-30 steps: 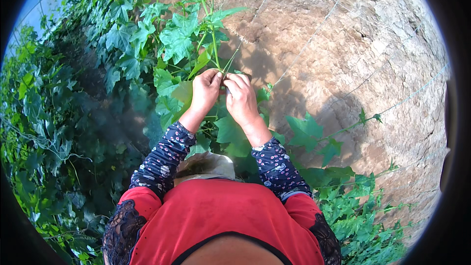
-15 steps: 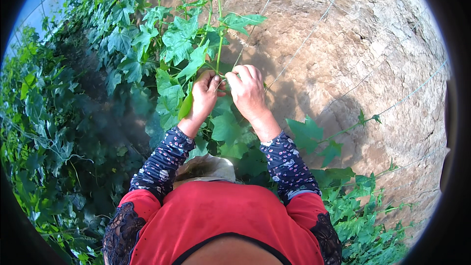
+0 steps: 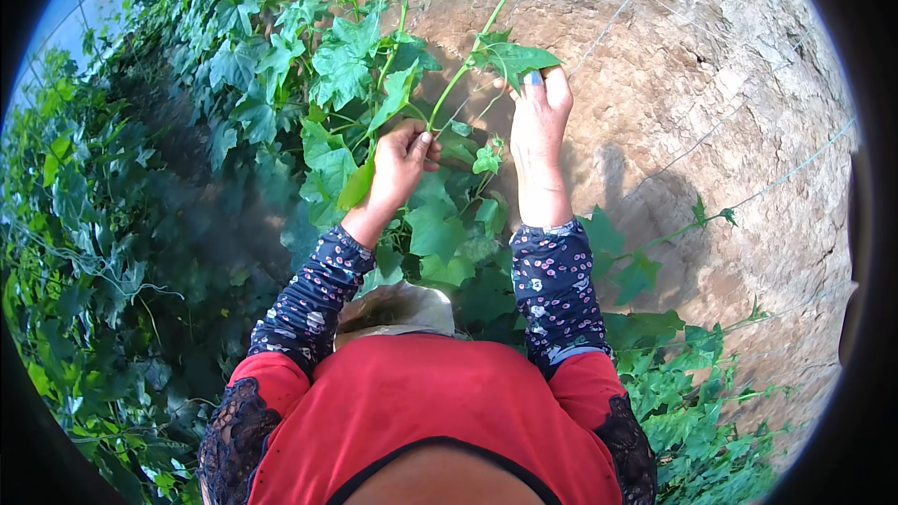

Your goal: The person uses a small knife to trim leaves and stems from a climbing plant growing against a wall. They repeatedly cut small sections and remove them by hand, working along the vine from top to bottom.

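My left hand (image 3: 402, 164) is closed in a pinch on a green vine stem (image 3: 458, 75), which slants up to the right from the fingers. Beside that wrist hangs a bright yellow-green leaf (image 3: 357, 184). Higher and farther right, my right hand (image 3: 541, 126) has its fingers bent together at the tip of a broad leaf (image 3: 516, 61) growing on the same stem. The leaf partly hides these fingertips, so what they grip cannot be made out. A small blue patch shows on one finger. A thin string (image 3: 617, 19) runs from the upper right down toward this hand.
A rough earthen wall (image 3: 720, 84) rises in front and to the right, with strings across it. Dense leafy vines (image 3: 84, 252) fill the left side. More vines (image 3: 692, 402) grow at the lower right. Something pale and crumpled (image 3: 402, 307) sits against my red top.
My right hand has moved up and right, away from my left hand. The vine stem has swung from upright to leaning right. My left hand stays nearly in place on the stem.
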The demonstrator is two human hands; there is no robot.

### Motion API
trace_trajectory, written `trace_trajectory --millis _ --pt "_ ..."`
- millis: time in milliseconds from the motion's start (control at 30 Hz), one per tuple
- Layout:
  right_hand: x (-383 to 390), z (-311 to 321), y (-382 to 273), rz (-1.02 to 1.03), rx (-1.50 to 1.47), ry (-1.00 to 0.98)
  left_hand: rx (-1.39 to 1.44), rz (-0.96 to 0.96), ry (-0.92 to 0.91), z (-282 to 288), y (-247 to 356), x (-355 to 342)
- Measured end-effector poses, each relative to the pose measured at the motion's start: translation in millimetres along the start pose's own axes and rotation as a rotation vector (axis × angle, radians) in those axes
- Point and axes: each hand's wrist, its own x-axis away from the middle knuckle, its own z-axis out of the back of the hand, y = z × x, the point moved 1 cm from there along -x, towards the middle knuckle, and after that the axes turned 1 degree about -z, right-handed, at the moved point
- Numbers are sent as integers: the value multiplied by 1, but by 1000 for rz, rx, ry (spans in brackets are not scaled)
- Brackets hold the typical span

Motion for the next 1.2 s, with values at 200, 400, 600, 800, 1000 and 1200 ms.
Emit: trace_trajectory --millis 200,400,600,800,1000,1200 --pt "104 0 33 -349 235 -509 -78 -102 40 6 -2 -7" --pt "86 2 17 -119 577 -645 -40 -77 20 7 -7 -6" --pt "22 -23 -5 371 624 -444 -370 -184 -22 -2 20 -1" --pt "25 -34 -7 198 671 -492 -610 -489 178 14 99 -6" --pt "30 -41 -8 388 607 -603 -519 -553 104 11 133 -24" --pt "31 -38 -7 426 678 -594 -407 -386 75 10 125 -31"
